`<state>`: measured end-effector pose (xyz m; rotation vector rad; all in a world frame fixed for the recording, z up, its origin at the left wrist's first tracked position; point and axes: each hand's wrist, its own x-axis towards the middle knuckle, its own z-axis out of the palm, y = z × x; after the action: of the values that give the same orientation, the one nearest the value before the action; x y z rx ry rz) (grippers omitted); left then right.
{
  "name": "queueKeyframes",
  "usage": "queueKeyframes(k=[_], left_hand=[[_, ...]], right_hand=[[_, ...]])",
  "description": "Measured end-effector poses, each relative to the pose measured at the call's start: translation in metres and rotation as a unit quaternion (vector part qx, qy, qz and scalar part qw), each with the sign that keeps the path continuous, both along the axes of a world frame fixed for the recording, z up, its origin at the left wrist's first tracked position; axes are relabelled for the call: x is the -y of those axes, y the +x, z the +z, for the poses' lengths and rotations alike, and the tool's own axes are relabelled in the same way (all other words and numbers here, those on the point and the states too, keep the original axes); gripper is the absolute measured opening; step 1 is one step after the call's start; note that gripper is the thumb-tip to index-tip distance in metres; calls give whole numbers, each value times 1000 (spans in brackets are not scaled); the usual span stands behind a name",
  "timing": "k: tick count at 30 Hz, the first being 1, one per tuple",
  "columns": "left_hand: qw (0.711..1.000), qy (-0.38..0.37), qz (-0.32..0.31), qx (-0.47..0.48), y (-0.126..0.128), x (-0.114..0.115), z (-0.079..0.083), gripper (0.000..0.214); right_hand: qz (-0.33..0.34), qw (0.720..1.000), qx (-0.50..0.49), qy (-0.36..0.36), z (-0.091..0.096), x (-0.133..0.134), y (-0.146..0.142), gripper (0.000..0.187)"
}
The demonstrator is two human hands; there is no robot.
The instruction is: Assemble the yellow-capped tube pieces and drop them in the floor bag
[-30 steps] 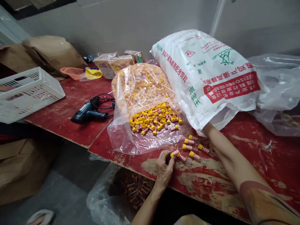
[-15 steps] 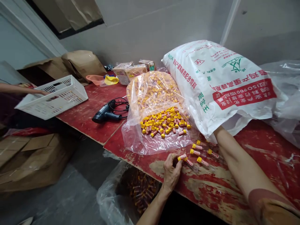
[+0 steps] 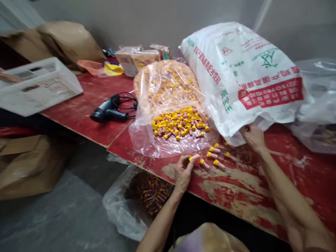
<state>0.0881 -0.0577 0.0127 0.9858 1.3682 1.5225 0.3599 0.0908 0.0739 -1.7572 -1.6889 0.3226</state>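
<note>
My left hand point(image 3: 183, 172) is at the table's front edge, its thumb and fingers pinching a small yellow-capped tube point(image 3: 194, 157) with pink-and-white contents. Several similar capped tubes point(image 3: 214, 149) lie loose to its right, some with clear wrapping trailing off them. At the mouth of a big white printed sack point(image 3: 244, 77) is my right hand point(image 3: 254, 138), fingers curled; the sack's lower edge and blur hide what they hold. Left of the sack, a clear plastic bag point(image 3: 147, 141) full of yellow-capped tubes lies with its mouth towards me.
A heat gun point(image 3: 105, 111) with a coiled cord lies on the red table point(image 3: 89, 122). A co-worker's arm reaches into a white crate point(image 3: 56, 87) at left. Below the edge stands a plastic-lined container point(image 3: 118, 210) of tubes. Small boxes point(image 3: 145, 57) stand at the back.
My right hand has drawn back out of the sack's mouth, where it was hidden. My left hand keeps its pinch on the tube. The whole view has shifted.
</note>
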Motion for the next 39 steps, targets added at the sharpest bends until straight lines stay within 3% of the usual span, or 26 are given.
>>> queueKeyframes(k=[2, 6, 9, 12, 15, 18, 21, 23, 26, 30, 39], left_hand=[[998, -4, -6, 58, 1, -2, 1, 26], [991, -14, -57, 119, 17, 6, 12, 27], [984, -25, -108, 139, 36, 19, 22, 27], [982, -36, -117, 141, 50, 29, 25, 28], [981, -46, -106, 158, 54, 34, 24, 31], [981, -46, -72, 173, 51, 35, 24, 30], [981, -38, -70, 178, 47, 35, 29, 26], [981, -41, -104, 161, 46, 37, 34, 26], [979, -55, -157, 116, 44, 39, 39, 28], [986, -33, -158, 44, 42, 41, 39, 24], [985, 5, -170, -16, 53, 56, 43, 28]], right_hand=[[-16, 991, -136, -12, -5, 39, 19, 44], [57, 910, -404, -72, -12, 118, 3, 43], [110, 858, -490, -108, -16, 151, -30, 39], [138, 838, -515, -116, -23, 161, -50, 41], [145, 842, -509, -98, -29, 164, -53, 41], [148, 870, -467, -59, -27, 168, -46, 38], [199, 925, -316, -67, -14, 173, -38, 45], [262, 944, -184, -84, -4, 178, -36, 51], [314, 944, -74, -71, 7, 181, -37, 48], [327, 944, -11, -31, 9, 181, -39, 33], [323, 945, -46, 9, -14, 186, -61, 27]])
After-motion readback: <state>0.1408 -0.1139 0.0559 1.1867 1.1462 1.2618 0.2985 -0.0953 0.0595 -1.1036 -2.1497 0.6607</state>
